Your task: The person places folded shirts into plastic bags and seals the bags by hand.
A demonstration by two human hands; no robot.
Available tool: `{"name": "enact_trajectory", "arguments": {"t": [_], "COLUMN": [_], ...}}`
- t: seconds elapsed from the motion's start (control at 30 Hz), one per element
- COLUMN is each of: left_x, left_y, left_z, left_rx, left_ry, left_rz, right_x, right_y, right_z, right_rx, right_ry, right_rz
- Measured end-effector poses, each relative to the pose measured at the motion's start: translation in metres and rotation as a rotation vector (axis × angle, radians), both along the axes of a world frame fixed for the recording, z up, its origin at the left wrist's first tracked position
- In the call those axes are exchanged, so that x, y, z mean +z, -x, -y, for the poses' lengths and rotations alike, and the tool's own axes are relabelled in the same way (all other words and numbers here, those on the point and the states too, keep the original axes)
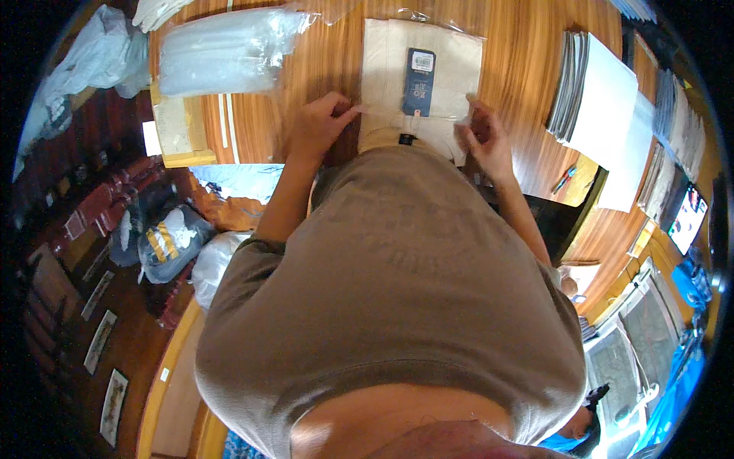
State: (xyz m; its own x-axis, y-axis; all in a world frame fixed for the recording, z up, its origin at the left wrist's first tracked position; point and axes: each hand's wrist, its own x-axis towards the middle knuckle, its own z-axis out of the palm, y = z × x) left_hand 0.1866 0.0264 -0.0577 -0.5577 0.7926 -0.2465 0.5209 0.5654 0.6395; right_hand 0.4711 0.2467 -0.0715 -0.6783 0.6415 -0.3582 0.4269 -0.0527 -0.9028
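Observation:
A folded beige garment (382,69) lies on the wooden table in front of me, with a dark blue hang tag (420,80) on top. Clear plastic bag film (451,29) shows around it and past its far edge. At the garment's left near side, my left hand (325,122) is closed, thumb and fingertips pinching the edge of the bag. My right hand (488,139) pinches the film at the right near side, its fingers curled. Close to my body, a small black piece (407,139) shows at the garment's near end; I cannot make out what it is.
A stack of clear plastic bags (222,53) lies at the left. Stacked grey and white sheets (600,99) stand to the right, with a small cutter-like tool (564,179) near the edge. Farther right is a lit phone (688,219). Filled bags (176,241) sit below at left.

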Motion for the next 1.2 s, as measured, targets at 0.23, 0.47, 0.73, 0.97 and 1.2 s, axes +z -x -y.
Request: {"name": "enact_trajectory", "arguments": {"t": [0.23, 0.47, 0.73, 0.97, 1.2], "left_x": [-0.019, 0.007, 0.023, 0.024, 0.059], "left_y": [0.027, 0.005, -0.056, -0.072, -0.124], "left_z": [0.001, 0.049, -0.082, -0.128, -0.093], "left_rx": [-0.431, -0.652, -0.637, -0.517, -1.047], "left_ry": [-0.316, 0.058, -0.328, -0.491, -0.503], "left_rz": [-0.033, 0.308, -0.311, -0.098, -0.205], "right_x": [0.01, 0.032, 0.022, -0.006, -0.028], "right_y": [-0.004, -0.045, -0.01, 0.043, 0.087], "right_z": [-0.013, 0.037, 0.025, 0.02, 0.04], "right_rx": [0.248, 0.239, -0.376, -0.44, -0.484], "right_ry": [-0.478, -0.16, 0.148, 0.419, 0.27], "right_rz": [0.096, 0.216, -0.05, -0.037, -0.104]}}
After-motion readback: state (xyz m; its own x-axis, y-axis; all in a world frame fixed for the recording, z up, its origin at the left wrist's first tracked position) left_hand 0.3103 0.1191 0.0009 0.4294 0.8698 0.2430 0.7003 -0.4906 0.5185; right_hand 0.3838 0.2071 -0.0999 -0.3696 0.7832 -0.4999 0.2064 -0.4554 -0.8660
